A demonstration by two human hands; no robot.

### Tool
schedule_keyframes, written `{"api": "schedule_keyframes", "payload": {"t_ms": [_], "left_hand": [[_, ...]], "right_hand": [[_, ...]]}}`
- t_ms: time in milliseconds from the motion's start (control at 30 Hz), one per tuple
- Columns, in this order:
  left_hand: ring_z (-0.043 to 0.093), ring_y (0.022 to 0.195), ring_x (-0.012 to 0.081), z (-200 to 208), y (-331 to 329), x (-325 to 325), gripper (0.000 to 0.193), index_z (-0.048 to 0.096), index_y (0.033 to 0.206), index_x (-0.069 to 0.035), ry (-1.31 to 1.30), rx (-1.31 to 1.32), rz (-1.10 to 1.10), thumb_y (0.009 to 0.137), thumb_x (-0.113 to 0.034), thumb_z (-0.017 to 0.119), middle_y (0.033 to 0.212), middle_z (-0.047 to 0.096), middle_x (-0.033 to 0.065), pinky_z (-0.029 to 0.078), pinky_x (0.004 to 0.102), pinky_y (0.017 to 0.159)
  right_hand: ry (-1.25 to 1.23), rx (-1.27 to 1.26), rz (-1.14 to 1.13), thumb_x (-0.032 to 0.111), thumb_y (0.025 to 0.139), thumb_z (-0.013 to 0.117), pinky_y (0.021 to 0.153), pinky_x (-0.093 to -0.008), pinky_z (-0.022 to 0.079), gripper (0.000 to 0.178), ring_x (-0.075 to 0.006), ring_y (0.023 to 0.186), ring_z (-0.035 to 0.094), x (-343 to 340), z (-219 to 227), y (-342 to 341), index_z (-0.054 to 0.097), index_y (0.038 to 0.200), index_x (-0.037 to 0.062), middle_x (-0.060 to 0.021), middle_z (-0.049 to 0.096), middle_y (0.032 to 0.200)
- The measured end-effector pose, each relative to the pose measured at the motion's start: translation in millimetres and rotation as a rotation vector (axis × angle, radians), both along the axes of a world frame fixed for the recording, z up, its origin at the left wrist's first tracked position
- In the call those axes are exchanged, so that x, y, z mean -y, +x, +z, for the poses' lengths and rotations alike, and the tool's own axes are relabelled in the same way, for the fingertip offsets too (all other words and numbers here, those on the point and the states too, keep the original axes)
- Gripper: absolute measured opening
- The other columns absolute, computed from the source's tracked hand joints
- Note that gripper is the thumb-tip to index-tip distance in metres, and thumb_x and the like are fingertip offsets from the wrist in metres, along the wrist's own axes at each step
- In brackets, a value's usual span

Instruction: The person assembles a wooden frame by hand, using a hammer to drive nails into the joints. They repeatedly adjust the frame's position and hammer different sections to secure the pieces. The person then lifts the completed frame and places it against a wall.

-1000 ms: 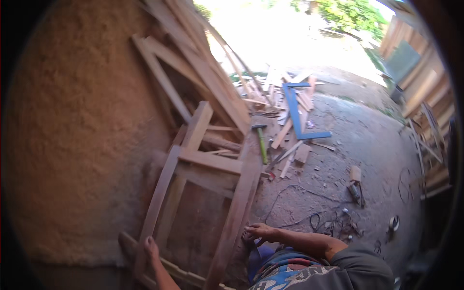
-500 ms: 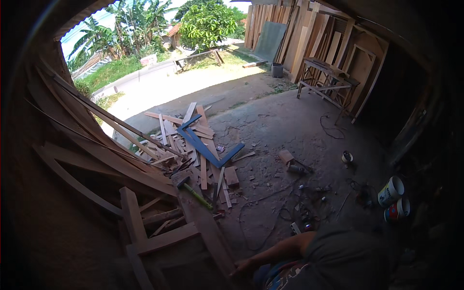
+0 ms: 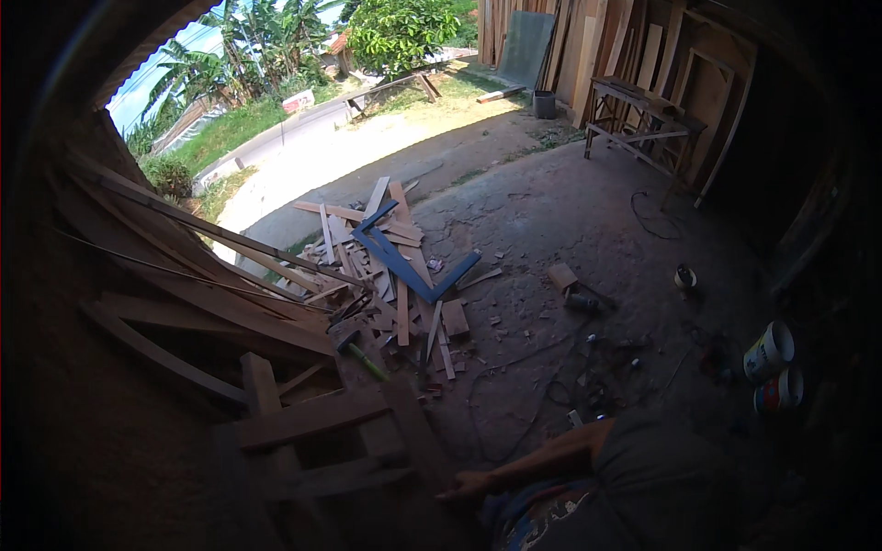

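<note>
My right hand [image 3: 467, 486] reaches in from the lower right and is closed on the side edge of a wooden frame [image 3: 317, 418]. The brown frame has joined rails and uprights and stands tilted at the lower left; its lower part fades into shadow. My left hand is not in view. Just beyond the frame lies a hammer [image 3: 366, 359] with a dark head and a yellow-green handle. Farther off, a dark blue angled piece [image 3: 397, 264] rests on a heap of wood offcuts [image 3: 401, 312].
Long boards [image 3: 193, 294] lean along the left wall. Cables [image 3: 478, 413], a power tool [image 3: 583, 301] and a wood block [image 3: 562, 277] lie on the floor. Two buckets [image 3: 770, 354] stand at the right. A wooden workbench [image 3: 643, 124] is at the back right.
The wooden frame has shifted and tilted, its long side piece now looking shorter and covering less of the hammer's surroundings. My right hand stays on its edge. The view has swung slightly left.
</note>
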State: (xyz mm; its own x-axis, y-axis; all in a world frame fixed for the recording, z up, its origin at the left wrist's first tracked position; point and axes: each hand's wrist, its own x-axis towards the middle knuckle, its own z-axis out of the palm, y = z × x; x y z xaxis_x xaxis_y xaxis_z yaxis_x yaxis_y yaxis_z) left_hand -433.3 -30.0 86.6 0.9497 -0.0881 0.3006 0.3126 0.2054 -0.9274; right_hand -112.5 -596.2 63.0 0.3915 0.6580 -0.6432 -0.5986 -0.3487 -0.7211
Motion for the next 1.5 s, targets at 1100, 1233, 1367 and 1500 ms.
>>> {"api": "schedule_keyframes", "payload": {"t_ms": [1100,1233,1367,1500], "left_hand": [[0.056,0.059,0.0226,161.3,668.0,780.8,0.064,0.061,0.079,-0.003,-2.508,0.277,-1.168,0.103,-0.06,0.044,0.067,0.058,0.0073,0.048,0.038,0.055],[0.056,0.061,0.0231,142.8,752.8,827.6,0.063,0.059,0.081,-0.002,-2.535,0.262,-1.168,0.104,-0.059,0.043,0.069,0.058,0.0083,0.048,0.0386,0.056],[0.057,0.062,0.0236,143.6,845.2,901.6,0.062,0.058,0.083,-0.002,-2.552,0.172,-1.196,0.104,-0.058,0.042,0.071,0.058,0.0092,0.049,0.0392,0.058],[0.057,0.064,0.0241,142.6,922.5,971.3,0.061,0.057,0.085,-0.001,-2.561,0.021,-1.176,0.105,-0.057,0.041,0.073,0.059,0.0102,0.049,0.0398,0.059]], "right_hand": [[0.539,0.077,-0.853,0.048,0.099,0.065,0.078,-0.0336,0.06,0.051,-0.0171,0.094,0.071,373.1,-39.9,189.4,0.063,0.129,0.0067,-0.0063,0.071,0.105],[0.39,0.111,-0.898,0.046,0.101,0.063,0.077,-0.0337,0.06,0.047,-0.0164,0.093,0.07,434.3,-28.6,243.7,0.064,0.127,0.0076,-0.0059,0.071,0.104],[0.479,0.135,-0.983,0.051,0.101,0.061,0.085,-0.0355,0.058,0.052,-0.0175,0.103,0.068,497.7,-34.0,303.6,0.064,0.129,0.0073,-0.0069,0.071,0.113],[0.436,0.01,-1.085,0.048,0.099,0.066,0.081,-0.0339,0.059,0.05,-0.0181,0.096,0.071,553.2,-28.3,347.3,0.065,0.126,0.0055,-0.0077,0.071,0.11]]}}
